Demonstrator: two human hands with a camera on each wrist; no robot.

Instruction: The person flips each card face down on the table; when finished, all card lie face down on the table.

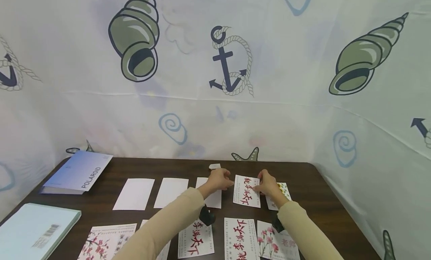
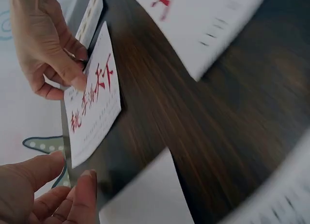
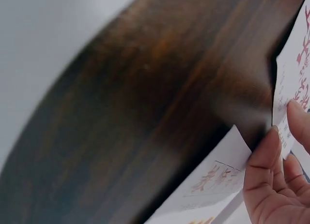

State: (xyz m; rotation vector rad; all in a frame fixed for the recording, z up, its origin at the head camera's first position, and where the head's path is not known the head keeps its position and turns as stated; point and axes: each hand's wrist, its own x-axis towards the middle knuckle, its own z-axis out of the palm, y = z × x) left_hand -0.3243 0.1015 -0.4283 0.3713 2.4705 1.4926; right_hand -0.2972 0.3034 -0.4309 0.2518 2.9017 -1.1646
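A white greeting card with red brush characters (image 1: 247,191) is held at its right edge, pinched between the thumb and fingers of my right hand (image 1: 268,185). The left wrist view shows this card (image 2: 97,100) slightly raised on one side, with the right hand (image 2: 51,54) at its far edge. My left hand (image 1: 219,180) hovers just left of the card, thumb and fingers apart with nothing between them. Partly hidden behind the right wrist lies a card with yellow flowers (image 1: 284,190). Beneath the left hand is a blank white card (image 1: 213,200).
Two more blank cards (image 1: 133,194) lie along the back row. In front are red-character cards (image 1: 196,239), a pink-flower card (image 1: 278,242) and a blossom card (image 1: 107,239). A blue POLAROID binder (image 1: 79,172) and a pale box-like book (image 1: 37,230) occupy the left of the dark table (image 1: 323,207).
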